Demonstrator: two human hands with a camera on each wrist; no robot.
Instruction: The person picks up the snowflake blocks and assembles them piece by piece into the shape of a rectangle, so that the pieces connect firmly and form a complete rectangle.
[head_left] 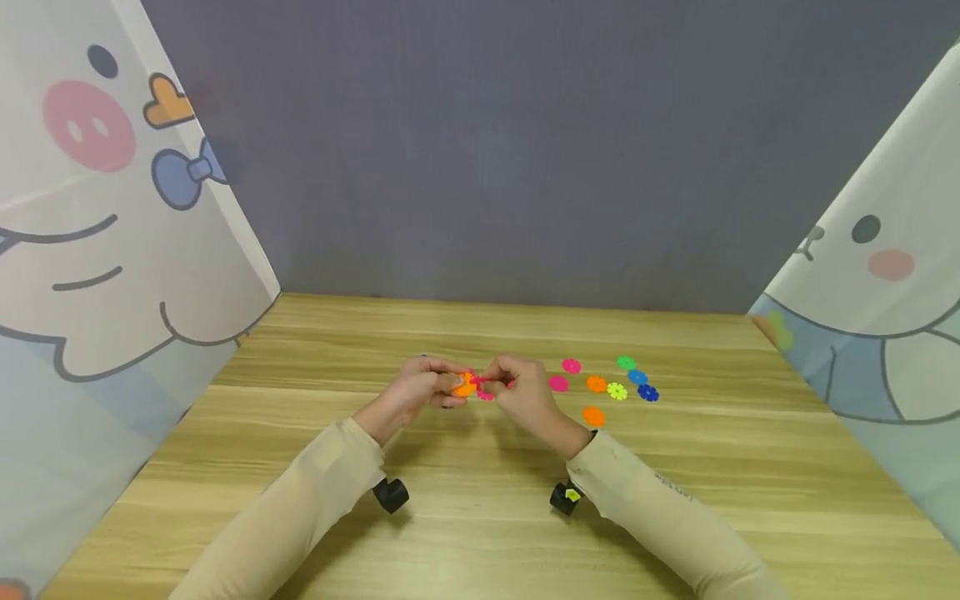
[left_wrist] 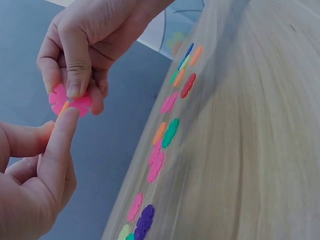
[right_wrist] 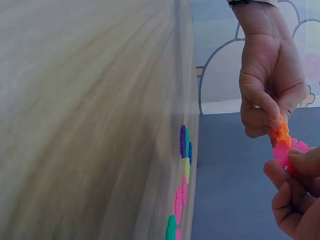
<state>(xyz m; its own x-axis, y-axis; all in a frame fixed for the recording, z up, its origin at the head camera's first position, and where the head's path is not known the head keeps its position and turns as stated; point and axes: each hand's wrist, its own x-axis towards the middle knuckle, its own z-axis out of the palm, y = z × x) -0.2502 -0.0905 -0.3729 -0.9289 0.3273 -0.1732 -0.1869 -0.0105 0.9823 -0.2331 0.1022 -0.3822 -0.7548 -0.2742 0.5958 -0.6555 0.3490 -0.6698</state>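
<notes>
My left hand point(head_left: 412, 390) pinches an orange slotted flower disc point(right_wrist: 283, 132) between thumb and fingers. Facing it, my right hand point(head_left: 522, 393) grips a pink slotted flower disc point(left_wrist: 58, 102) by its edge. The two discs meet at their rims, set crosswise to each other, with the orange one edge-on in the left wrist view. Both hands are raised over the table, fingertips close together. My fingers cover part of each disc.
On the wooden table point(head_left: 480, 533) lie several loose flower discs, among them an orange disc point(head_left: 593, 416), a green disc point(head_left: 626, 362) and a dark blue disc point(head_left: 648, 392) to the right. A purple disc point(left_wrist: 144, 222) lies further left. A grey panel point(head_left: 480, 167) stands behind.
</notes>
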